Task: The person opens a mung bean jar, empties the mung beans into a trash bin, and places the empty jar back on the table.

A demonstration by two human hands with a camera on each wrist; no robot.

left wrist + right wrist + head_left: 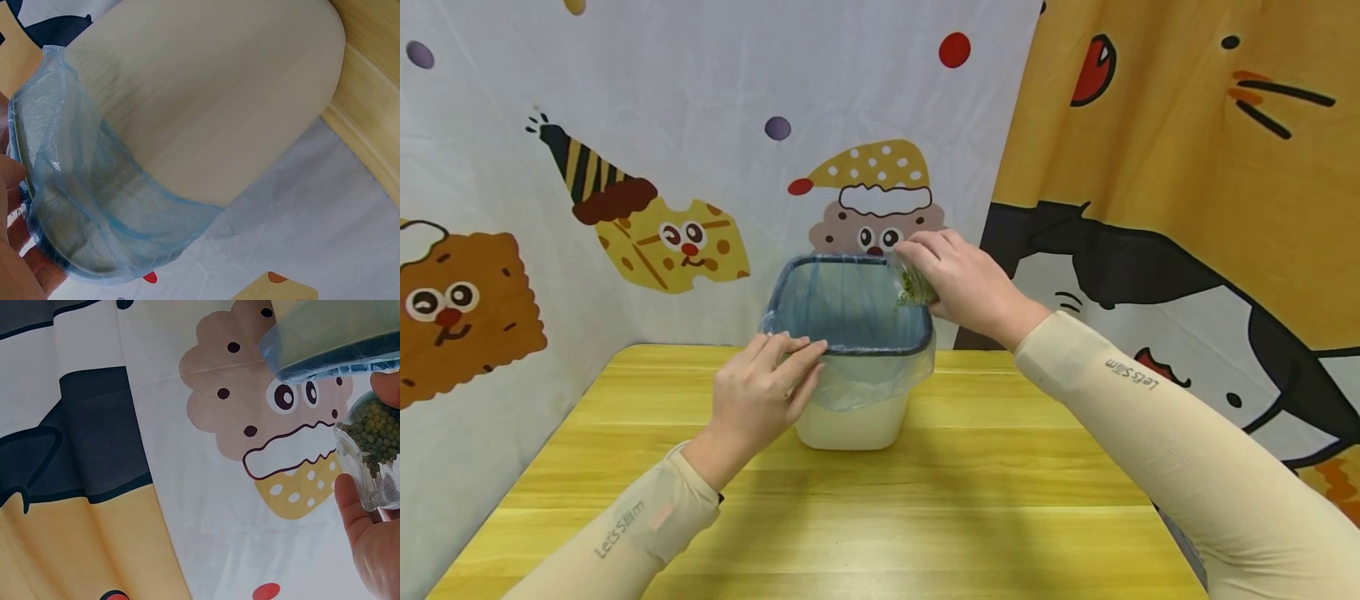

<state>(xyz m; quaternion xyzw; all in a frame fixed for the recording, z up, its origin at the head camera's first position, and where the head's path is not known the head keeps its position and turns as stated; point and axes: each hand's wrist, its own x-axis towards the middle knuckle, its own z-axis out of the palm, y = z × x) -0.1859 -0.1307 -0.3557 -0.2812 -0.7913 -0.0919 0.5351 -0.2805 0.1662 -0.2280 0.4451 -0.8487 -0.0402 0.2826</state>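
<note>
A cream trash bin (850, 423) stands on the table, lined with a translucent blue trash bag (868, 385) folded over its dark rim. My left hand (767, 379) grips the near left part of the rim, with the bag between fingers and bin; in the left wrist view some fingers are partly hidden behind the rim. Above the right side of the rim, my right hand (958, 279) holds a small clear glass cup (370, 487), tilted toward the bin. Small green grains (378, 428) are inside the cup, some near its mouth. The bin's bottom is hidden from view.
The yellow wood-grain table (700, 400) ends at the back against a white cartoon-printed curtain (700, 92). An orange and black printed cloth (1135, 158) hangs on the right.
</note>
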